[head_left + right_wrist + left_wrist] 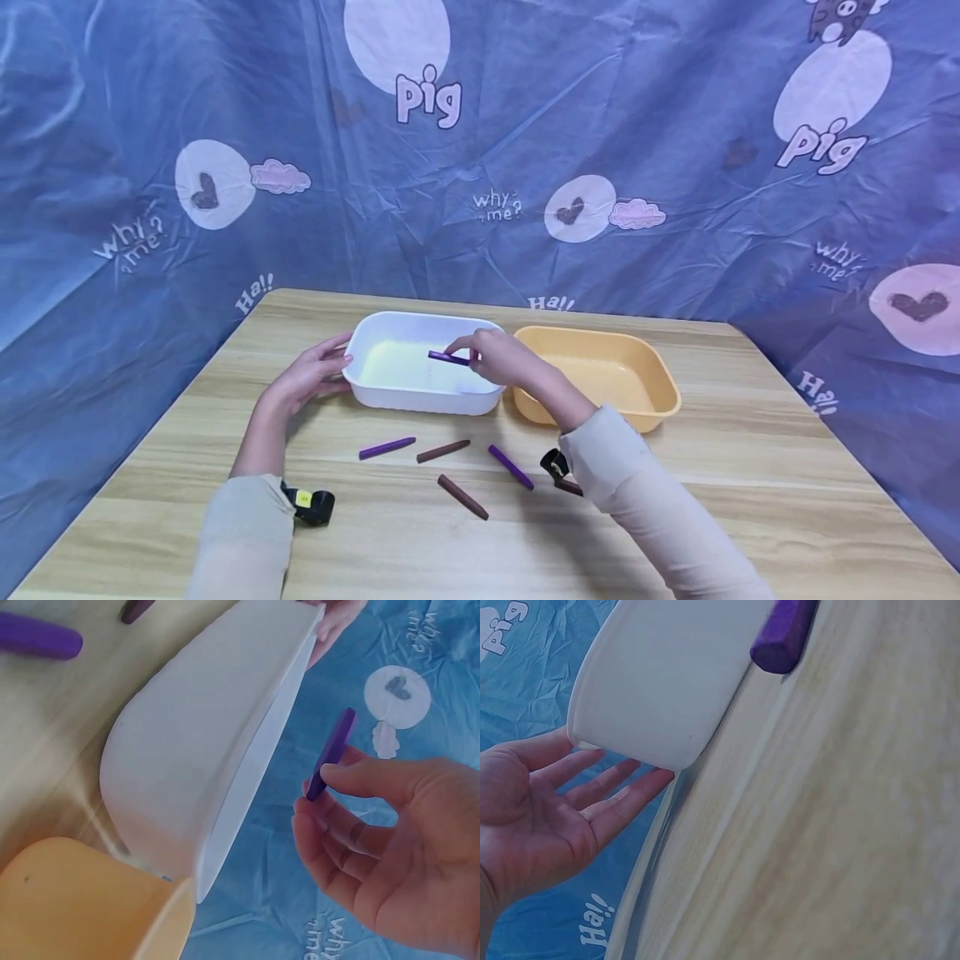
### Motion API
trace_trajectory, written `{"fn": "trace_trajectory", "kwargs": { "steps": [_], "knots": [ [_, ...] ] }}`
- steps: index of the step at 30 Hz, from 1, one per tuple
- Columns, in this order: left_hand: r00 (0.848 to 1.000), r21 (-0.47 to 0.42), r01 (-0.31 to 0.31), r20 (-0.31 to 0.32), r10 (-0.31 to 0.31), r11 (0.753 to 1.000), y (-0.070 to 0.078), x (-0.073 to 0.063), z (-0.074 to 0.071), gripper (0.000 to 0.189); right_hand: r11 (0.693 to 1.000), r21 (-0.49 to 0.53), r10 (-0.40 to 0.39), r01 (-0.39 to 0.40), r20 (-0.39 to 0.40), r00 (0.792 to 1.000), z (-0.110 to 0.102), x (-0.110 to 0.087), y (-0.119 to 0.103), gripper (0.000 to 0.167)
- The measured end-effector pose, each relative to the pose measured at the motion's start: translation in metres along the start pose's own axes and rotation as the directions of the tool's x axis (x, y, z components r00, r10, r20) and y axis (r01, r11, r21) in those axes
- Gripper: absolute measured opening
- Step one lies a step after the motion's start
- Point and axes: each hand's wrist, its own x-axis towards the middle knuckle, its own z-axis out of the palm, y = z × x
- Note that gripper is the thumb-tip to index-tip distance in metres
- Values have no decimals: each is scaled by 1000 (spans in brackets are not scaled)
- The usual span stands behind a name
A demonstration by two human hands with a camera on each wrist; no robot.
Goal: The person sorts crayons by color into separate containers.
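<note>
Over the white basin (420, 400), my right hand (498, 354) pinches a purple crayon (447, 358) between thumb and fingertips. The right wrist view shows this crayon (332, 754) held above the basin's rim, its ends sticking out past the fingers. At the basin's left end, my left hand (311, 375) touches the wall with its fingers extended. Seen from the left wrist, the fingertips (660, 776) lie along the white end wall (641, 727), palm facing up.
In front of the white basin lie two purple crayons (387, 448) and brown crayons (462, 497), one partly hidden by the right wrist's camera (555, 463). A yellow basin (663, 408) stands close to the white one's right. Behind the wooden table (360, 550) hangs a blue printed cloth (465, 250).
</note>
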Motion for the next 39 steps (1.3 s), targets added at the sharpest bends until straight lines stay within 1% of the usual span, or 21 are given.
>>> {"fn": "trace_trajectory", "kwargs": {
  "steps": [3,10,14,20,25,31,33,39],
  "knots": [
    [1000,2,0,-5,0,1000,0,0,-1,60,1000,-4,0,0,-10,1000,1,7,4,42],
    [1000,-5,1,-14,-1,1000,-1,1,-2,60,999,-3,35,-35,-7,999,4,28,10,44],
    [1000,-8,5,-23,-5,1000,-2,0,-2,60,999,-4,49,-49,16,999,5,38,12,44],
    [1000,-8,3,-26,-3,1000,-3,0,-2,59,996,-15,89,-88,53,995,7,48,20,43],
    [999,-7,5,-32,-6,1000,-4,-1,-1,60,993,13,117,-119,87,989,11,55,26,43],
    [999,-14,5,-33,-6,1000,-5,0,-1,59,994,-25,105,-102,128,986,18,66,36,42],
    [1000,-15,2,-31,-2,1000,-5,0,-1,59,994,-36,109,-105,148,983,19,70,39,42],
    [1000,-16,-7,-25,7,1000,-5,2,-2,59,983,-23,183,-182,205,962,25,83,44,45]
  ]
}}
